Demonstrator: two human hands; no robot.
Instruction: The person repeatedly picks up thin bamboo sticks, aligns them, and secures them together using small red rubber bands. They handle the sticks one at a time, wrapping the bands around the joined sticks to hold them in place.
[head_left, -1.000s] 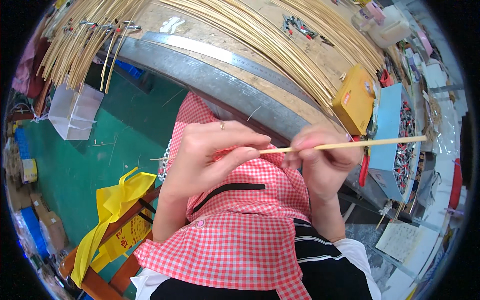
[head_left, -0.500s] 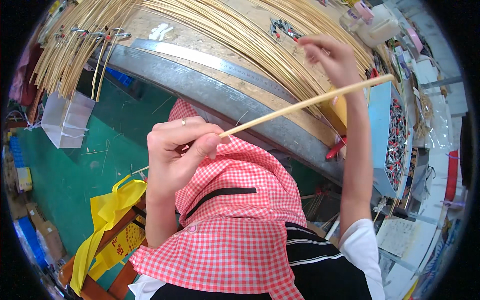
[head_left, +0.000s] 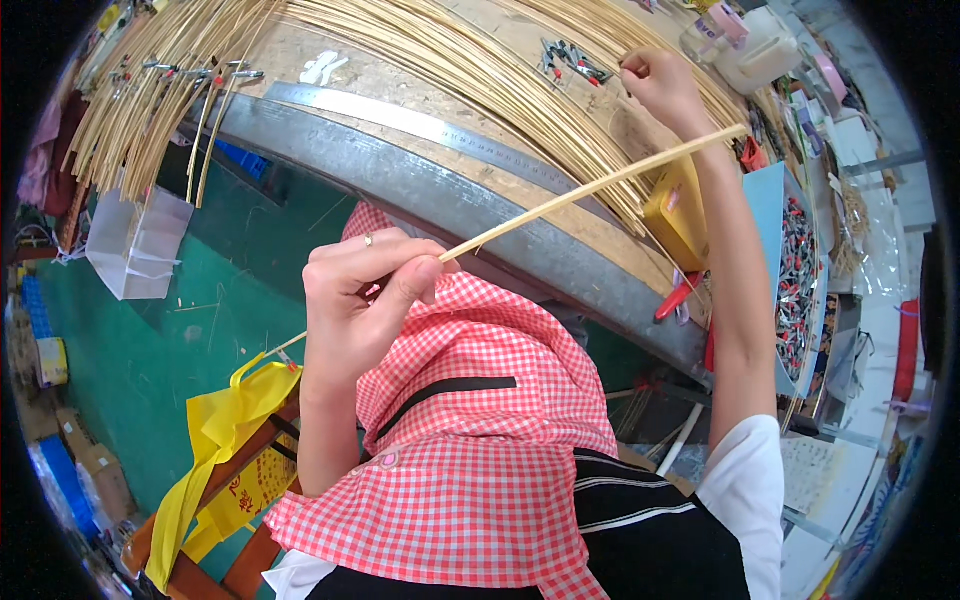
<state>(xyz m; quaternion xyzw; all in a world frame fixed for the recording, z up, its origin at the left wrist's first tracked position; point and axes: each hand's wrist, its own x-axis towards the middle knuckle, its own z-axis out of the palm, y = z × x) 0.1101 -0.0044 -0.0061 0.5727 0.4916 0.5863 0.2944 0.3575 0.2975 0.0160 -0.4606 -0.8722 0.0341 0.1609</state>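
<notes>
My left hand [head_left: 352, 305] pinches a long, pale bamboo strip [head_left: 590, 190] between thumb and fingers. The strip slants up to the right, its far end passing in front of my right forearm, and its thin tail comes out behind the left wrist. At the back of the bench my right hand [head_left: 665, 95] is raised with fingers curled in. Whether it holds anything is too small to tell. Just left of it lies a small pile of metal clips [head_left: 575, 62] with red and black parts, beside a bundle of bamboo strips [head_left: 470, 75].
A steel ruler [head_left: 430, 125] lies along the bench's metal edge [head_left: 400, 185]. To the right are a yellow box [head_left: 678, 212], a red-handled tool [head_left: 678, 297] and a blue box [head_left: 762, 230] full of clips. More clipped strips [head_left: 150, 110] overhang at left, above a white bin [head_left: 135, 240].
My right hand has moved up and slightly left toward the clip pile, and its fingers have curled closed. The bamboo strip's far end has shifted left and up; my left hand still pinches it.
</notes>
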